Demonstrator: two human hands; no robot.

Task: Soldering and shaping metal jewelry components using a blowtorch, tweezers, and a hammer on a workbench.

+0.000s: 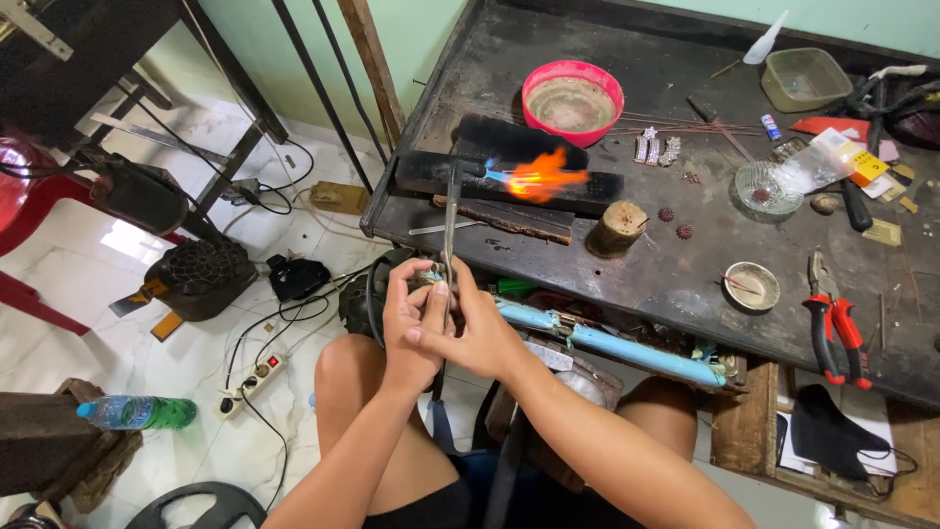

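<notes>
Orange flame (544,177) burns over the black block (509,181) on the table (627,264), up and ahead of both hands. A thin metal rod (451,230) runs almost upright from the hands toward that flame, its tip near the blue root of the fire. The right hand (470,328) pinches the rod's lower part between closed fingers. The left hand (409,328), curled shut, presses beside it, gripping a small piece I cannot make out.

Both forearms reaching up from bare knees, meeting just below the bench edge. Left hand (409,328) curled, fingers bent inward, thumb up. Right hand (468,328) pressed against it, fingers wrapped and pinched, knuckles outward. Wrists slightly bent, elbows low and apart.
</notes>
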